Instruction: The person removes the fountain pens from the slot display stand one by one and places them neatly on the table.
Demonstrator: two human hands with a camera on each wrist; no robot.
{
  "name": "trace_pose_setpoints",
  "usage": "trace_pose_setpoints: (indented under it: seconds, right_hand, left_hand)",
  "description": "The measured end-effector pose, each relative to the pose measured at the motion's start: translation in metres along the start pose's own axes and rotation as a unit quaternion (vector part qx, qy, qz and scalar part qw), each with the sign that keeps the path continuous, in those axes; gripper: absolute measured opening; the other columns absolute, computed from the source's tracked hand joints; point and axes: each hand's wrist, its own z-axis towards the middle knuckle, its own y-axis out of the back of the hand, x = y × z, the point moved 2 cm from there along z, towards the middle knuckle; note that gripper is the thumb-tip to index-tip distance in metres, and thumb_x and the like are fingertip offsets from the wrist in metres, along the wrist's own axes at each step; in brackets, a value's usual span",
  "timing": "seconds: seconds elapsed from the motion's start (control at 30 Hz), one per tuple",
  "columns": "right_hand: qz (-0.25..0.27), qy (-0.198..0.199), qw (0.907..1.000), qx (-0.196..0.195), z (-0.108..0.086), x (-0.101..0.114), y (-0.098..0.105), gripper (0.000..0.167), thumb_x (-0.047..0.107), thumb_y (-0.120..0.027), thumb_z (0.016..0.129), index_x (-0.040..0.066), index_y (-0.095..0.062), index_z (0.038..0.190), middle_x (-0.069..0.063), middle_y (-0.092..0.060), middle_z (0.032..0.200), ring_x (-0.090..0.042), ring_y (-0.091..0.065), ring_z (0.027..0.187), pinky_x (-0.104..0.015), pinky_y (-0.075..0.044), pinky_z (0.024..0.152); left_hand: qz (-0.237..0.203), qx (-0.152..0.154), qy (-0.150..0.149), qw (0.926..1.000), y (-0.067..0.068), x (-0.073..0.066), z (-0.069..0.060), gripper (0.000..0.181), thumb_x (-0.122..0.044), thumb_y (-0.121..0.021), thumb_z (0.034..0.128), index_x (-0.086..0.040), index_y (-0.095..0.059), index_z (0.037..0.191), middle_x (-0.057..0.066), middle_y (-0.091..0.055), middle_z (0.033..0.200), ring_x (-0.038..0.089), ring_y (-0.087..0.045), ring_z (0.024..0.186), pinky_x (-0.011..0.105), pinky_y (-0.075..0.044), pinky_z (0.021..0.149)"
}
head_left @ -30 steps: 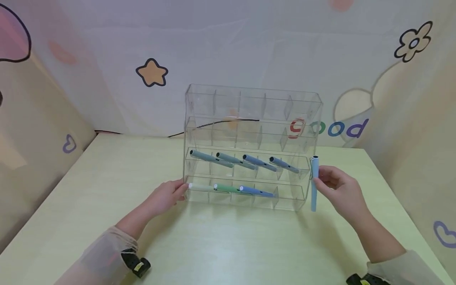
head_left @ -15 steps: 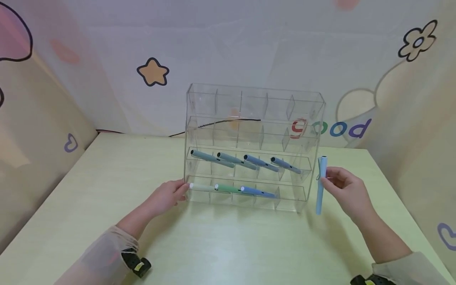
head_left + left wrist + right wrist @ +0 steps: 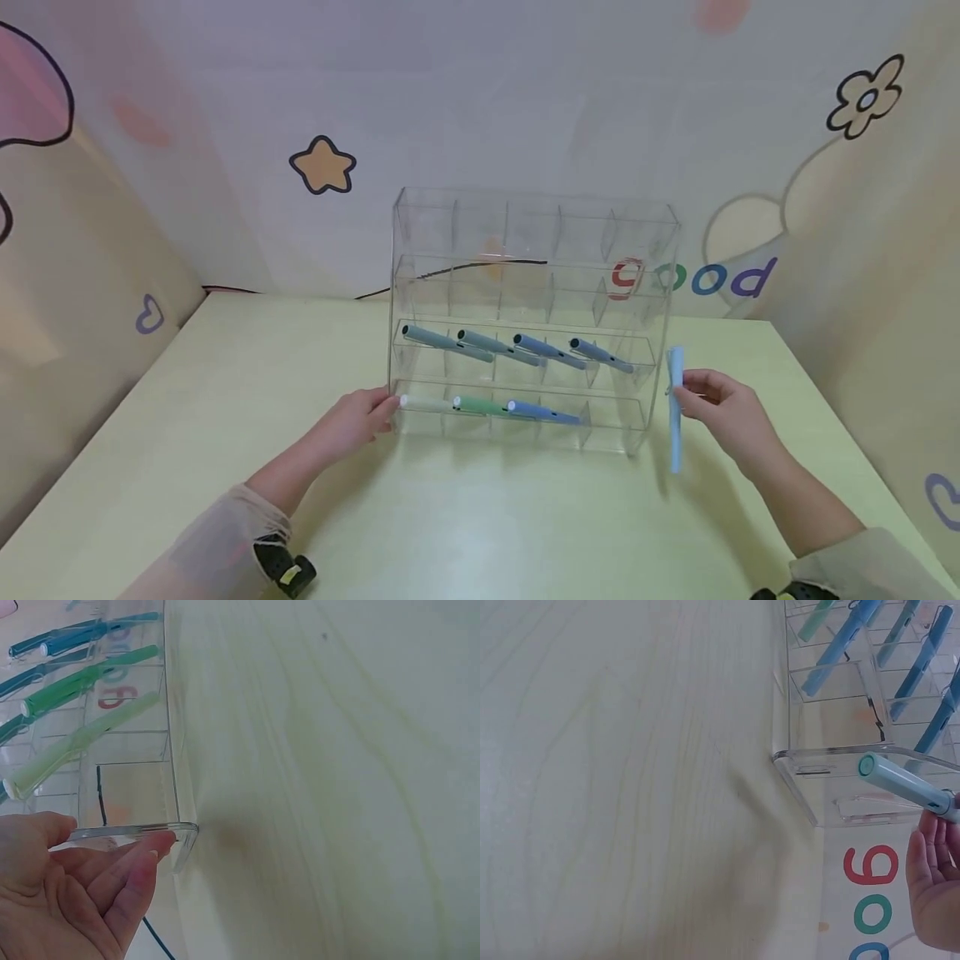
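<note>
Light-blue clipped pen (image 3: pixel 676 425), nearly upright, right of centre, clear tiered rack (image 3: pixel 480 225), centre, seven pens (image 3: pixel 547 348) slanting in lower two tiers

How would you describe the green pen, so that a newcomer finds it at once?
Find the clear rack, then its lowest row. The green pen is the middle of three there, its vivid green unlike the pale pen and blue pen beside it.

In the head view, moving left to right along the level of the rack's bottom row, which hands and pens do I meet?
Left hand → pale pen → green pen → blue pen → light-blue pen → right hand.
</note>
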Motion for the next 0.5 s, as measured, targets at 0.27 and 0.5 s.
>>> trace_pose_setpoints:
  seconds: [0.27, 0.5]
  right_hand:
    - [0.012, -0.024, 0.9992, 0.029, 0.003, -0.010, -0.005, 0.048, 0.024, -0.055, 0.094, -0.013, -0.046, 0.123, -0.010, -0.059, 0.101, 0.001, -0.058, 0.080, -0.019, -0.049, 0.073]
    - [0.012, -0.049, 0.9974, 0.053, 0.008, -0.014, -0.005, 0.051, 0.025, -0.054, 0.095, -0.015, -0.043, 0.125, -0.013, -0.061, 0.105, 0.001, -0.060, 0.079, -0.020, -0.050, 0.074]
  left_hand:
    - [0.019, 0.010, -0.004, 0.9998, -0.001, 0.002, -0.001, 0.034, -0.022, -0.042, 0.0995, 0.000, -0.056, 0.121, 0.019, -0.064, 0.109, 0.024, -0.065, 0.083, 0.029, -0.038, 0.050]
    - [0.039, 0.007, -0.002, 0.9992, 0.001, -0.002, -0.001, 0.037, -0.023, -0.041, 0.0998, 0.000, -0.054, 0.125, 0.018, -0.065, 0.102, 0.026, -0.056, 0.063, 0.028, -0.030, 0.047]
